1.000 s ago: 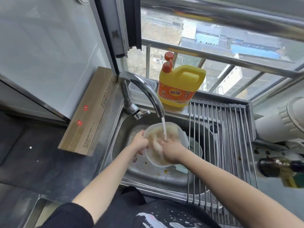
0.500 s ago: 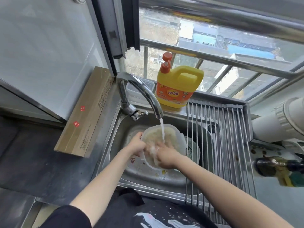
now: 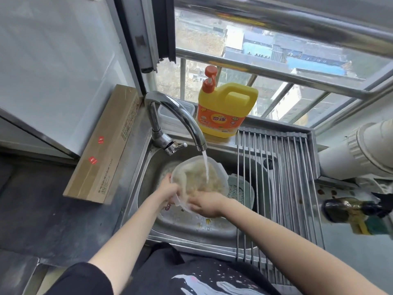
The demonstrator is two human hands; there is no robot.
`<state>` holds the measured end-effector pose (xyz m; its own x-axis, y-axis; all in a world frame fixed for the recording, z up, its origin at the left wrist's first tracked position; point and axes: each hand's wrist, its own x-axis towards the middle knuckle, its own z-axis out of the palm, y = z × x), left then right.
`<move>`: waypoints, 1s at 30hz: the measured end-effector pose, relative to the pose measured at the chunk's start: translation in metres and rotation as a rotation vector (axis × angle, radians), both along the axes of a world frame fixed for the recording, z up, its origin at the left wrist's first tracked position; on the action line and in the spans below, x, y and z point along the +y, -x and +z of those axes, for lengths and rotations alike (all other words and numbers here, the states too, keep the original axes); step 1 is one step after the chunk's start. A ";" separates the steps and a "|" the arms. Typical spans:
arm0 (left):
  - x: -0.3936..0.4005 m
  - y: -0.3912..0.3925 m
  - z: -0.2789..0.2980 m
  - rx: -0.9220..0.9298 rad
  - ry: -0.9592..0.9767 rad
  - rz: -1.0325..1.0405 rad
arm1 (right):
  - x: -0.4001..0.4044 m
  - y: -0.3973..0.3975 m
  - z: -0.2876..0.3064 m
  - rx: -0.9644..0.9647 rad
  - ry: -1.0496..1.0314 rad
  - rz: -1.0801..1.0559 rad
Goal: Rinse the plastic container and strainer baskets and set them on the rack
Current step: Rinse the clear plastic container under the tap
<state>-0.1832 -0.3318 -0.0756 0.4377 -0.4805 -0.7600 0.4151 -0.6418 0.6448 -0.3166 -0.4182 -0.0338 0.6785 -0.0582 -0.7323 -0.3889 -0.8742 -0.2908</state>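
A translucent plastic container (image 3: 197,177) with soapy, yellowish residue is tilted in the sink under the running stream from the faucet (image 3: 176,116). My left hand (image 3: 168,191) grips its left rim. At the near lower rim my right hand (image 3: 207,204) holds it, the fingertips blurred behind the plastic. A pale green strainer basket (image 3: 240,190) lies in the sink just right of the container, partly under the rack. The metal rod rack (image 3: 276,188) spans the right half of the sink and carries nothing.
The steel sink (image 3: 148,177) has food scraps on its bottom. A yellow detergent jug (image 3: 225,111) stands on the ledge behind. A long cardboard box (image 3: 106,150) lies left of the sink. A dark oil bottle (image 3: 348,209) and a white pipe (image 3: 361,150) are at the right.
My right hand has slid from the container's inside down to its near rim. The container has tipped a little more toward me under the stream.
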 end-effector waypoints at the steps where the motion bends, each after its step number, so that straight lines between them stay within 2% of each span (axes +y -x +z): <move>1: 0.001 -0.002 -0.002 0.016 0.007 0.031 | -0.003 0.001 0.002 -0.058 0.046 0.001; 3: 0.001 -0.006 -0.005 0.078 0.018 0.099 | -0.013 0.003 0.004 -0.167 0.256 -0.063; 4: 0.001 -0.006 -0.006 0.090 0.023 0.121 | -0.014 0.005 0.004 -0.159 0.289 -0.047; 7: 0.002 -0.010 -0.010 0.111 0.029 0.137 | -0.012 0.009 0.003 -0.088 0.138 0.148; 11: 0.003 -0.013 -0.040 0.176 0.070 0.202 | -0.019 0.008 0.009 -0.171 0.368 0.030; 14: 0.004 -0.015 -0.064 0.189 0.108 0.220 | -0.005 0.006 0.013 -0.100 0.200 0.181; 16: 0.006 -0.017 -0.063 0.194 0.124 0.216 | -0.012 0.005 0.013 -0.089 0.276 0.161; 18: 0.008 -0.016 -0.051 0.231 0.146 0.240 | -0.017 0.006 0.017 -0.173 0.381 0.191; 21: 0.010 -0.011 -0.025 0.334 0.163 0.267 | -0.009 0.008 0.018 -0.332 0.434 0.313; 24: 0.010 -0.006 -0.006 0.429 0.114 0.265 | -0.015 0.012 0.018 -0.552 0.383 0.259; 30: 0.008 -0.006 0.002 0.512 0.074 0.324 | -0.022 0.005 0.026 -0.770 0.384 0.201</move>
